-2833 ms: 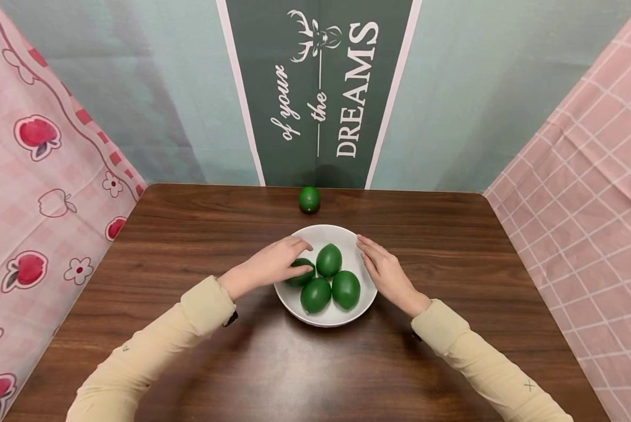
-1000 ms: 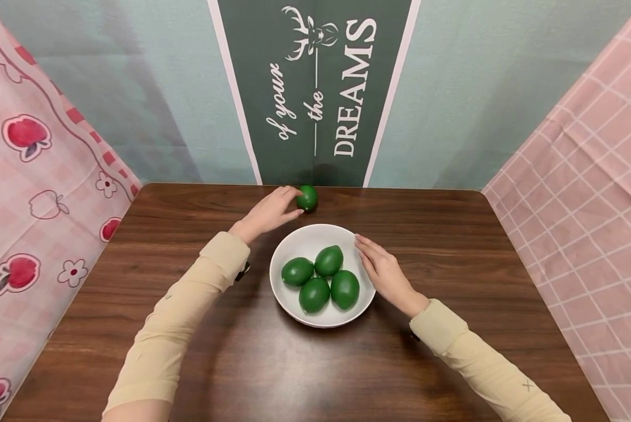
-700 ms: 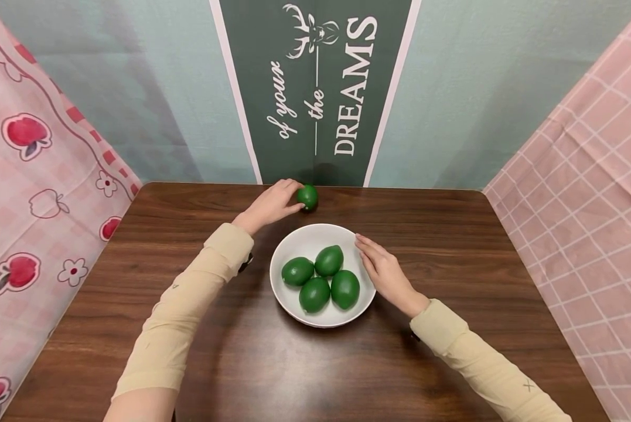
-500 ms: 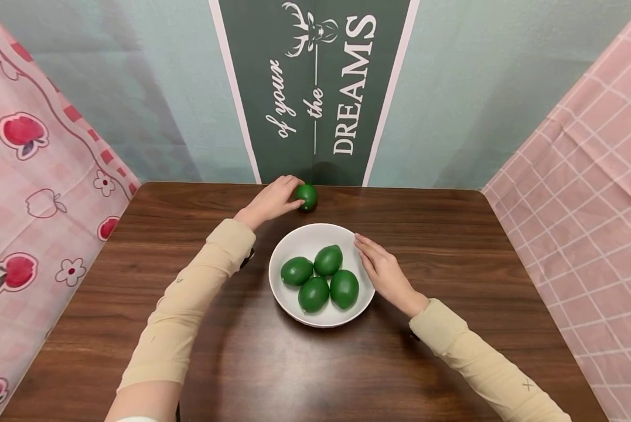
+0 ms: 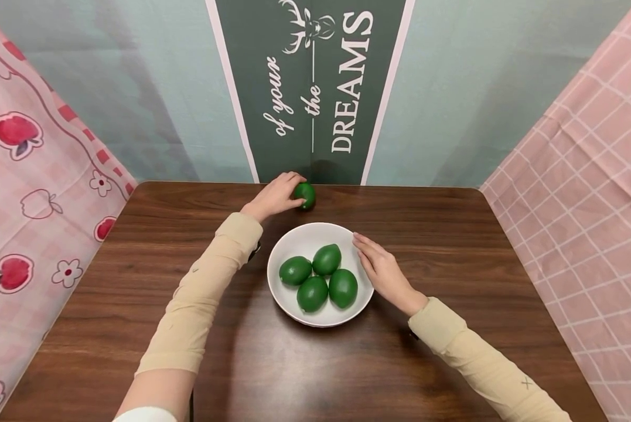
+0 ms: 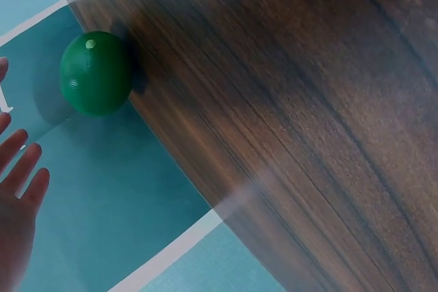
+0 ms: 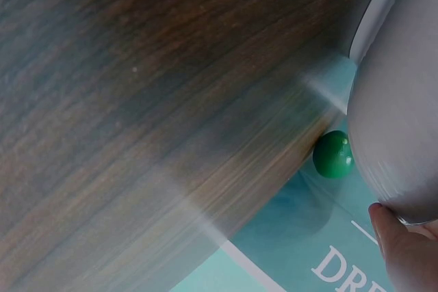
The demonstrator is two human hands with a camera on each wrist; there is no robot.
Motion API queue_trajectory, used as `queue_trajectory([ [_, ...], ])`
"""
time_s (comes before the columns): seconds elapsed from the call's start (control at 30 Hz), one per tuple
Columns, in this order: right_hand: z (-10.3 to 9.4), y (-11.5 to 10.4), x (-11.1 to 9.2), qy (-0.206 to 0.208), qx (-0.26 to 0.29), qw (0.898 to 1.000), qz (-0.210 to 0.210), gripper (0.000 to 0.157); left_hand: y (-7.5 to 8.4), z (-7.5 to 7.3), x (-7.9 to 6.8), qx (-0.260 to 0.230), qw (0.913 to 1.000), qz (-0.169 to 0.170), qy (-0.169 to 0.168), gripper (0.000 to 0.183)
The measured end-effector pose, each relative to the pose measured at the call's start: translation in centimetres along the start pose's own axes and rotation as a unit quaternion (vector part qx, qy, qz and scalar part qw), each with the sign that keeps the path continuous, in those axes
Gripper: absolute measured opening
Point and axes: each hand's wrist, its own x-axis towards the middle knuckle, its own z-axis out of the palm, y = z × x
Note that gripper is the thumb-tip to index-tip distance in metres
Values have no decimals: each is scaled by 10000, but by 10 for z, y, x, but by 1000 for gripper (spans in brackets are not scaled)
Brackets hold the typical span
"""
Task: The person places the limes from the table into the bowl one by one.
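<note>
In the head view a green lime lies at the table's back edge. My left hand is beside it, fingers at its far side and thumb at its near side. In the left wrist view the fingers are spread, with a gap from the lime. My right hand rests fairly straight fingers against the right rim of a white bowl. Several green limes lie in this bowl. The right wrist view shows a fingertip at the bowl's side.
The dark brown wooden table ends at the back against a blue-green cloth with white lettering. Pink cloths hang along its left and right sides. The bowl stands in front of the single lime.
My left hand has gone from a lime in the bowl to the lime at the back edge, moving slightly round its far side. My right hand stays at the rim.
</note>
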Motion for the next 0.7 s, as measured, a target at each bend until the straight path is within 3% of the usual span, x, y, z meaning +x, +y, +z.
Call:
queue_trajectory([
  [0.47, -1, 2, 0, 33, -9, 10000, -17, 31, -6, 6, 17, 191, 9972, -24, -720, 57],
  [0.7, -2, 0, 2, -89, -17, 10000, 13, 33, -12, 12, 19, 469, 9942, 201, -947, 61],
])
